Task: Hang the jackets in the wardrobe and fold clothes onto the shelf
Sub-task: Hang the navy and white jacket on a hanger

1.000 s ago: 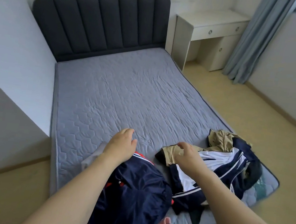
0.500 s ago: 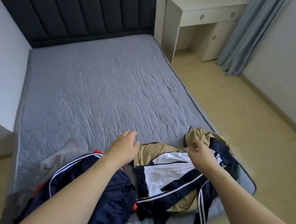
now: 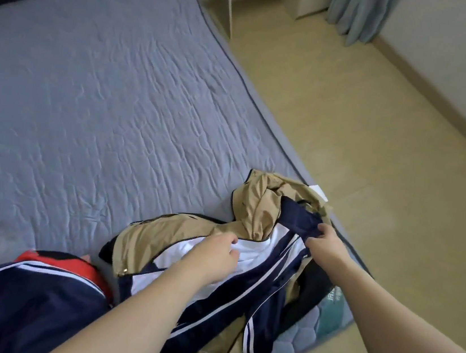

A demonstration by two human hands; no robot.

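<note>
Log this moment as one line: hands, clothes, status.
right hand: grips navy-white jacket | left hand: on its white panel | tan jacket: tangled with it on mattress | status: nothing hung

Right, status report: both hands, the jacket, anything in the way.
Left hand on white panel, grip unclear. Right hand pinching navy-and-white jacket. Tan garment tangled with it on mattress.

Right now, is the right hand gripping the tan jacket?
No, the right hand grips a navy part of the navy-and-white jacket; the tan jacket lies beside it.
</note>
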